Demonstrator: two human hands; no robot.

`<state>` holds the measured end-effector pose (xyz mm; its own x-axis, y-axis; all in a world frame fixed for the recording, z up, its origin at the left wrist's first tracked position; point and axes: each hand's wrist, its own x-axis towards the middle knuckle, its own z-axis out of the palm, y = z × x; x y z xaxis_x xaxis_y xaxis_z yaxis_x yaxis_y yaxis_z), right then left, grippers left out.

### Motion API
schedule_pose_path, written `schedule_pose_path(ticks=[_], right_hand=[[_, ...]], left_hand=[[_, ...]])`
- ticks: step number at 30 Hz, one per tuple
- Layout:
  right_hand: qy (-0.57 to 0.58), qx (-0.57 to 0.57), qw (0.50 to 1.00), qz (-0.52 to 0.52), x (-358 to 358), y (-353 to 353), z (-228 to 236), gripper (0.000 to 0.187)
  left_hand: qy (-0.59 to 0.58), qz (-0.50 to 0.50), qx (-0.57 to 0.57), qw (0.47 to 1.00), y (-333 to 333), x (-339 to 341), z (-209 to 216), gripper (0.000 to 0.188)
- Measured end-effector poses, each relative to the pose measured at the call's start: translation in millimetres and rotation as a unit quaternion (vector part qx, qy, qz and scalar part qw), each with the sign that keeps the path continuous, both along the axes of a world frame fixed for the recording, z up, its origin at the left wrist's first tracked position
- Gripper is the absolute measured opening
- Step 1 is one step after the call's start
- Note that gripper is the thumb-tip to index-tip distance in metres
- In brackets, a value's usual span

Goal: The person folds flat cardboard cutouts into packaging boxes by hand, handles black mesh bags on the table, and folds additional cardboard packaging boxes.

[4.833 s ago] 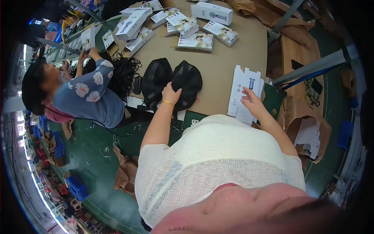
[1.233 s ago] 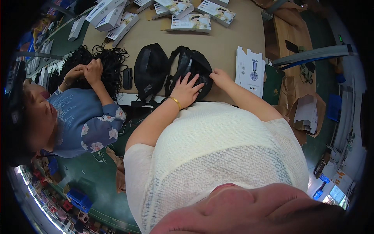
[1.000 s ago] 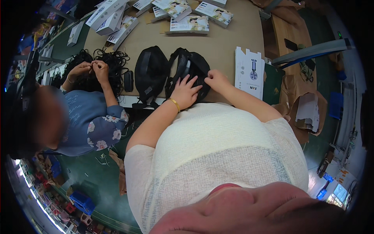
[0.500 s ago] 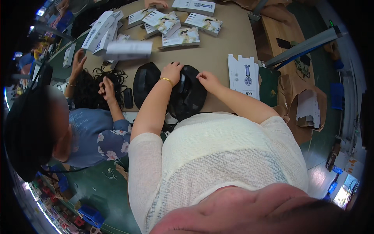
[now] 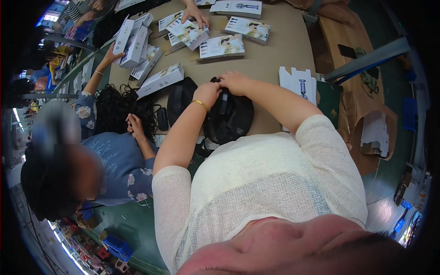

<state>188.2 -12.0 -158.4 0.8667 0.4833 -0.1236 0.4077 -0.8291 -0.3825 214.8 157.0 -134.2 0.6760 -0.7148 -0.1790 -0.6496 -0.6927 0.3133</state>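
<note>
In front of my body lies a black, partly see-through pouch-like piece (image 5: pixel 238 119), with a dark, shiny object (image 5: pixel 224 104) showing in its opening. My left hand (image 5: pixel 207 93), below a gold bracelet, is closed on its upper edge. Right beside it, my right hand (image 5: pixel 234 83) pinches the same edge, and the two hands nearly touch. A second black piece (image 5: pixel 179 98) lies just left of my left wrist. The fingertips of both hands are partly hidden.
At my left a co-worker's hand (image 5: pixel 111 56) touches standing white boxes (image 5: pixel 135 48). Dark curly hair (image 5: pixel 123 107) and a white box (image 5: pixel 161 80) lie nearby. Across the table another person's hand (image 5: pixel 196 16) rests on printed boxes (image 5: pixel 190 33). Flat fan cartons (image 5: pixel 298 85) lie right.
My right hand has moved left along the black piece to meet my left hand. The blurred white box now lies beside the curly hair. The co-worker's hand has reached the standing boxes.
</note>
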Motion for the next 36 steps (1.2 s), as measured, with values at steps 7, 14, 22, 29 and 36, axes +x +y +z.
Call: schedule_pose_path(ticks=[7,14,22,29,36], right_hand=[[-0.089,-0.076,0.984,0.131,22.9,-2.3,0.5,0.019],[-0.117,-0.086,0.988,0.043,17.0,-13.7,-13.4,0.018],[-0.163,-0.191,0.964,0.091,12.4,-4.7,-16.7,0.016],[-0.166,-0.122,0.966,0.155,-23.5,17.8,-7.6,0.015],[-0.102,-0.034,0.937,0.331,-84.0,51.8,3.0,0.019]], left_hand=[[-0.055,-0.009,-0.053,0.997,7.9,-11.3,-3.0,0.015],[-0.047,-0.103,0.0,0.994,32.7,-90.4,10.5,0.007],[0.04,-0.035,0.057,0.997,54.5,-149.7,-4.8,0.014],[0.101,0.111,-0.025,0.988,61.3,-174.3,-31.7,0.016],[0.004,0.229,-0.294,0.928,65.1,-183.0,-37.2,0.014]])
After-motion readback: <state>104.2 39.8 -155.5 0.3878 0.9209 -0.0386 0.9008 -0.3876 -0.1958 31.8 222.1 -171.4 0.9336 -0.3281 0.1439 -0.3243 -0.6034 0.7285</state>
